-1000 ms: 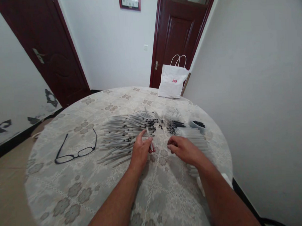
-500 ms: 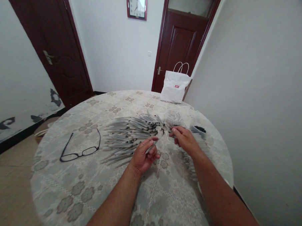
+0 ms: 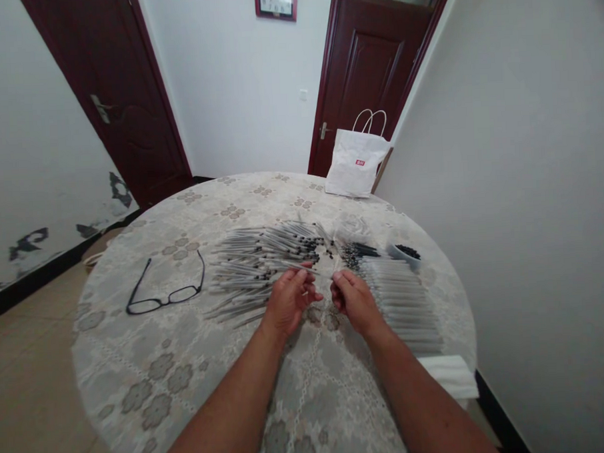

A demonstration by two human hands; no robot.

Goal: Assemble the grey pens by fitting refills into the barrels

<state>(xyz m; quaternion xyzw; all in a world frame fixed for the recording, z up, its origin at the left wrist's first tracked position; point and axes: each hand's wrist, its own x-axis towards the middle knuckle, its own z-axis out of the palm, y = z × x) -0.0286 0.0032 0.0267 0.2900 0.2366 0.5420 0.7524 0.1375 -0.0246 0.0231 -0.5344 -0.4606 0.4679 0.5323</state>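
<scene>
My left hand point(image 3: 288, 300) is closed on a thin clear pen tube point(image 3: 311, 271) that points to the right. My right hand point(image 3: 352, 299) is pinched at the tube's right end, close to the left hand; what its fingertips hold is too small to make out. Both hands hover over the round table point(image 3: 188, 365), just in front of a spread pile of grey pen tubes with black tips point(image 3: 256, 258). A second row of clear tubes point(image 3: 402, 299) lies to the right of my right hand.
Black-rimmed glasses point(image 3: 165, 296) lie on the table's left side. A small cup of black bits point(image 3: 406, 254) and a cluster of black pieces point(image 3: 358, 252) sit at the right rear. A white paper bag point(image 3: 356, 160) stands at the far edge, and a white sheet point(image 3: 448, 375) lies by the right rim.
My right hand came back from the black pieces and closed in on the end of the tube held in my left hand. The left hand turned the tube to point rightwards.
</scene>
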